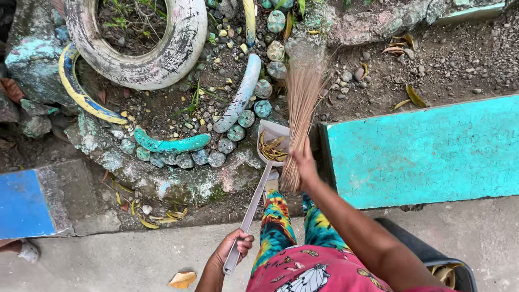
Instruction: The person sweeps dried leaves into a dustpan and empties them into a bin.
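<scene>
My left hand (pixel 233 250) grips the end of the long grey handle of a dustpan (pixel 273 141), whose white scoop rests on the dirt and holds several yellow dry leaves. My right hand (pixel 304 165) is closed around the bound end of a stick broom (pixel 303 92); its brown bristles fan out away from me over the soil beside the scoop. My legs in tie-dye trousers (pixel 294 227) stand just behind the dustpan.
A white painted tyre planter (pixel 178 54) sits at the upper left, ringed by painted stones (pixel 246 116) and tyre pieces. A turquoise slab (pixel 427 148) lies right, a blue slab (pixel 21 203) left. A dark bin (pixel 432 257) with leaves stands at my right. Loose leaves dot the ground.
</scene>
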